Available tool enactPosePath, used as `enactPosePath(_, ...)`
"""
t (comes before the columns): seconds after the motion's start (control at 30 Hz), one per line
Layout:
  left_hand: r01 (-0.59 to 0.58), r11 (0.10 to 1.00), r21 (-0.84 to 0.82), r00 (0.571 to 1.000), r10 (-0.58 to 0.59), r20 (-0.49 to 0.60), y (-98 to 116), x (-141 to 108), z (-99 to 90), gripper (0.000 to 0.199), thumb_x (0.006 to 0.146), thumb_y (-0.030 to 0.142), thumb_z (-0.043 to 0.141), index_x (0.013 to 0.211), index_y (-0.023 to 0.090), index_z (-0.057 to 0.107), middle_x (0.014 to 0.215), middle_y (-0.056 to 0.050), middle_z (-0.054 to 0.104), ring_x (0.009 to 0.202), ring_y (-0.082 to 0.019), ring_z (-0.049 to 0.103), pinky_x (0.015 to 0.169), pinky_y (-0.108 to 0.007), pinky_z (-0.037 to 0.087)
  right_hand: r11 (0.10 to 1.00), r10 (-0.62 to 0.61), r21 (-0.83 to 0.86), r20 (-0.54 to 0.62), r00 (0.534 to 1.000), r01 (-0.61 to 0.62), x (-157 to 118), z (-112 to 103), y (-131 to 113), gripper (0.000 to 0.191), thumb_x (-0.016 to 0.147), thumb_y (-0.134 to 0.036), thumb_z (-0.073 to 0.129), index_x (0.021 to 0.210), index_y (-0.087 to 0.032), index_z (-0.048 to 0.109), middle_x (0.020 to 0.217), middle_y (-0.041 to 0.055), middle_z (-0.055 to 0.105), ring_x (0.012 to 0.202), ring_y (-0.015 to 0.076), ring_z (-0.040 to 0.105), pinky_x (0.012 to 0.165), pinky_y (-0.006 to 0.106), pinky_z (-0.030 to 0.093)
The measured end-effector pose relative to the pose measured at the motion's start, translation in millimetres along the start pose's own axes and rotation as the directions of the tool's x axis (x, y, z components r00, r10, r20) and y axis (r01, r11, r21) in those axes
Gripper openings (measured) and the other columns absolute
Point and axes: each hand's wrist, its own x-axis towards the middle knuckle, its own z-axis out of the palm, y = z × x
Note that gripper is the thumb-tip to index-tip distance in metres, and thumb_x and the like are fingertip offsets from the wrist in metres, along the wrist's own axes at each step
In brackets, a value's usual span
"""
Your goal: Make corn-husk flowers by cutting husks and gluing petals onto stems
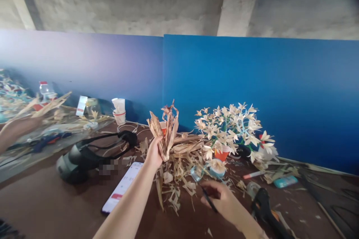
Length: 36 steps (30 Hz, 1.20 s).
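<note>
My left hand (155,154) grips a bundle of dry corn husks (170,134) by its lower end, held upright above the table. Lower and to the right, my right hand (217,197) has its fingers round a thin dark tool (209,198), whose type I cannot make out. Husk scraps (175,190) lie scattered beneath and between both hands. Behind my right hand, cream husk flowers (230,127) stand in an orange cup (222,154).
A phone (123,186) and a black-and-grey headset (81,160) lie left of my left forearm. At the right are a black glue gun (266,209), a marker (254,174) and a teal packet (285,182). Another person's hand (32,124) holds husks at far left.
</note>
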Motion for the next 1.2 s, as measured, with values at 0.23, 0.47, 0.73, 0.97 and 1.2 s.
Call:
enactPosePath(0.23, -0.242, 0.919, 0.312, 0.963, 0.266, -0.035, -20.5, -15.4, 0.5, 0.025, 0.079, 0.029, 0.043, 0.103, 0.024, 0.048, 0.101, -0.001, 0.065, 0.097, -0.017, 0.061, 0.077, -0.027, 0.050, 0.996, -0.086, -0.036, -0.081, 0.993, 0.084, 19.0, 38.7, -17.2, 0.035, 0.068, -0.036, 0.066, 0.096, -0.015, 0.064, 0.067, 0.0005, 0.061, 0.064, 0.0151, 0.056, 0.057, 0.023, 0.043)
enactPosePath(0.47, -0.401, 0.836, 0.373, 0.902, 0.432, 0.002, -19.1, -29.9, 8.8, 0.027, 0.082, 0.025, 0.042, 0.109, 0.023, 0.047, 0.103, -0.004, 0.064, 0.114, -0.018, 0.049, 0.096, -0.028, 0.038, 0.998, -0.019, 0.059, -0.145, 0.989, 0.028, 38.1, 62.6, -27.5, 0.029, 0.067, -0.035, 0.065, 0.087, -0.014, 0.064, 0.059, -0.0014, 0.058, 0.056, 0.0128, 0.052, 0.049, 0.020, 0.038)
enactPosePath(0.73, -0.546, 0.780, 0.307, 0.826, 0.562, 0.041, -21.6, -33.8, 7.5, 0.033, 0.081, 0.031, 0.048, 0.110, 0.016, 0.053, 0.110, -0.010, 0.060, 0.116, -0.024, 0.046, 0.098, -0.033, 0.034, 0.972, 0.106, 0.218, -0.080, 0.991, -0.086, 37.9, 70.0, -46.1, 0.027, 0.067, -0.034, 0.065, 0.083, -0.013, 0.063, 0.049, -0.0036, 0.054, 0.041, 0.0081, 0.046, 0.043, 0.019, 0.034)
enactPosePath(0.97, -0.586, 0.746, 0.315, 0.804, 0.584, 0.114, -26.9, -38.5, 6.4, 0.033, 0.082, 0.032, 0.048, 0.109, 0.016, 0.056, 0.108, -0.010, 0.061, 0.112, -0.025, 0.049, 0.100, -0.035, 0.032, 0.956, 0.228, 0.196, -0.030, 0.973, -0.218, 48.1, 69.5, -52.3, 0.025, 0.069, -0.037, 0.062, 0.077, -0.014, 0.064, 0.045, -0.0021, 0.056, 0.037, 0.0077, 0.046, 0.035, 0.017, 0.022)
enactPosePath(1.2, -0.543, 0.786, 0.297, 0.834, 0.546, 0.079, -28.5, -31.2, 0.3, 0.033, 0.081, 0.030, 0.047, 0.111, 0.018, 0.055, 0.105, -0.009, 0.062, 0.114, -0.024, 0.048, 0.101, -0.035, 0.031, 0.990, 0.091, 0.108, -0.025, 0.996, -0.088, 67.8, 73.7, -49.1, 0.026, 0.067, -0.041, 0.063, 0.062, -0.016, 0.064, 0.040, -0.0061, 0.044, 0.037, 0.0061, 0.036, 0.039, 0.019, 0.028)
